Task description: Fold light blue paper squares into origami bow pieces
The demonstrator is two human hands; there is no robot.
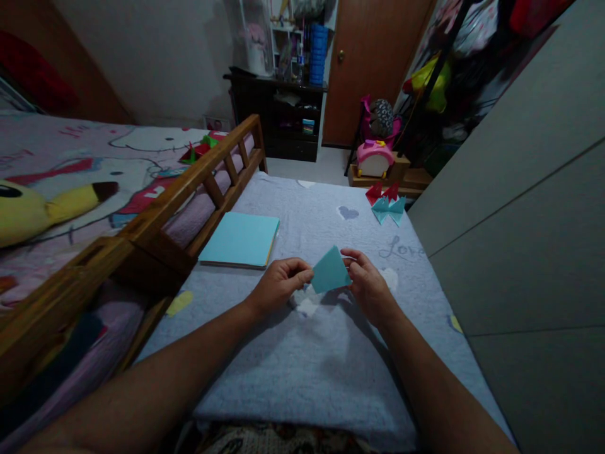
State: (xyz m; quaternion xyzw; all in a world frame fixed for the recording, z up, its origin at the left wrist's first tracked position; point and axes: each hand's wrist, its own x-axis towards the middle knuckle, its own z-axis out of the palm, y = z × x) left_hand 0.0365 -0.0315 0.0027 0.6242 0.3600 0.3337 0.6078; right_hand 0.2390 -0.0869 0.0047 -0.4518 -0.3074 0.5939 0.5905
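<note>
While the left hand (286, 279) pinches the blue paper (331, 272) and the right hand (367, 279) its opposite edge, light pressure should hold it flat between them.

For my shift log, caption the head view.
Left hand pinches blue paper, right hand at its edge, above patterned cloth.
</note>
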